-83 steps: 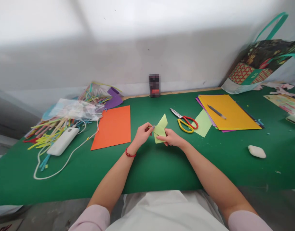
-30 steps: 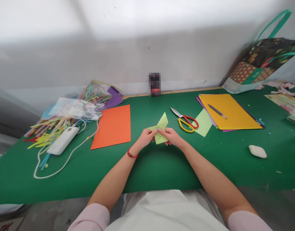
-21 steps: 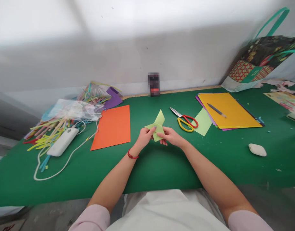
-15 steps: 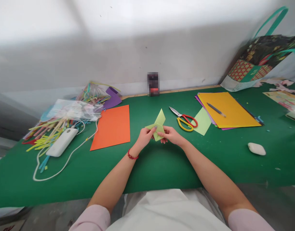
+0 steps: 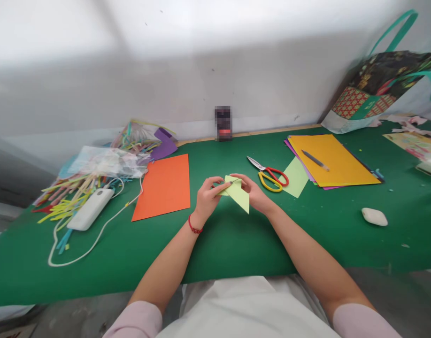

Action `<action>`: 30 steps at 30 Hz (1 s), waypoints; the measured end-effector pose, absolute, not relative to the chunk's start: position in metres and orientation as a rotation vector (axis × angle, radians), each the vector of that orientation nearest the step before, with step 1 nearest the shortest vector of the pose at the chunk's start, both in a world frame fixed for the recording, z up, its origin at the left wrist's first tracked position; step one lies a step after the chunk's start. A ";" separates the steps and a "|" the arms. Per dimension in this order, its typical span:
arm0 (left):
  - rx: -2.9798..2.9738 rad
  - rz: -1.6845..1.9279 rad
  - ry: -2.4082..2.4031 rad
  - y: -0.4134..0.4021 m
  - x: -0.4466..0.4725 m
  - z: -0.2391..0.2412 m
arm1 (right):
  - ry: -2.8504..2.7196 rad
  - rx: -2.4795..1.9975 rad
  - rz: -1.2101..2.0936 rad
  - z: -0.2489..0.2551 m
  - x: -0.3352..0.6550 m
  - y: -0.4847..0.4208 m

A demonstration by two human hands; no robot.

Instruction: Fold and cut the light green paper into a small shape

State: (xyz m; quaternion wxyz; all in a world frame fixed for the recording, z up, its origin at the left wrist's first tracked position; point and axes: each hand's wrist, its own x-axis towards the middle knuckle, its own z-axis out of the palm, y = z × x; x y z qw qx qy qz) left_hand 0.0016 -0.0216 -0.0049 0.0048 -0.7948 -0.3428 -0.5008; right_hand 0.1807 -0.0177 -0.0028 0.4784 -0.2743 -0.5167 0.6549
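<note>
A folded piece of light green paper (image 5: 239,197) is held between my two hands, above the green table (image 5: 236,249). My left hand (image 5: 209,196) pinches its left side, thumb on top. Behind its right edge, my right hand (image 5: 255,193) grips the paper, with part of the fingers hidden by it. One pointed flap slants down toward me on the right. Just right of my hands lie scissors (image 5: 270,176) with one red and one yellow handle, beside a flat light green sheet (image 5: 297,180).
An orange sheet (image 5: 164,188) lies left. Farther left are a white power bank (image 5: 90,210) with cable, and paper strips (image 5: 62,199) under a plastic bag (image 5: 103,162). Right are stacked coloured sheets (image 5: 349,164), a pen (image 5: 314,160), a white case (image 5: 374,217) and a patterned bag (image 5: 363,103).
The folded paper has been turned: its long flap pointed away from me and now points down toward me. Both hands have shifted their grip on it.
</note>
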 end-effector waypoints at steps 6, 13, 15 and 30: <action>-2.475 -1.485 -1.083 -0.025 0.004 -0.006 | -1.401 -0.638 1.501 -0.002 0.179 -0.021; -2.385 -1.451 -1.269 -0.027 0.001 -0.003 | -1.394 -0.693 1.384 -0.006 0.178 -0.018; -2.425 -1.470 -1.295 -0.028 0.003 -0.003 | -1.391 -0.690 1.372 -0.006 0.179 -0.017; -2.833 -2.153 -2.693 -0.019 0.010 0.011 | -1.585 -0.673 1.544 0.002 0.197 -0.015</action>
